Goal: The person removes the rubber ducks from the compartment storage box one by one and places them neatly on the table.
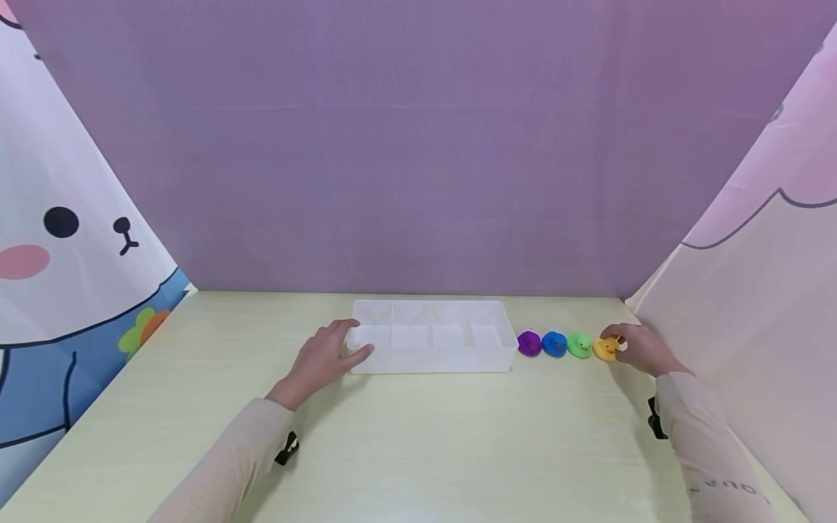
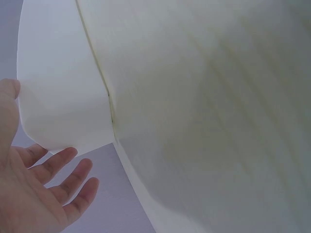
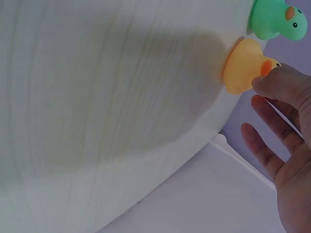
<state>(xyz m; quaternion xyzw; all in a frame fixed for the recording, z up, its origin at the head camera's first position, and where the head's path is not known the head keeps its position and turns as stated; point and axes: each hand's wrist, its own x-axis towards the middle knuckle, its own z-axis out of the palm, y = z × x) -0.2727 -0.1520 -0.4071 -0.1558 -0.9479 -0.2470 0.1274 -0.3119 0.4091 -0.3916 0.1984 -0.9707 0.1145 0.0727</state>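
A white divided box (image 1: 431,359) lies lengthwise on the table, its compartments open upward. My left hand (image 1: 325,359) holds its left end, thumb on the front rim and index finger at the end rim; in the left wrist view the other fingers (image 2: 73,179) spread beside the box wall (image 2: 63,92). To the box's right, my right hand (image 1: 644,349) pinches the head of a yellow rubber duck (image 1: 605,349) between thumb and fingers. The duck (image 3: 240,68) sits upright on the table in the right wrist view, with the remaining fingers spread below it.
Between the box and the yellow duck stand a purple duck (image 1: 530,343), a blue duck (image 1: 555,344) and a green duck (image 1: 579,345) in a row. A purple cloth (image 1: 405,145) hangs behind the table (image 1: 445,443), with printed cloths at both sides.
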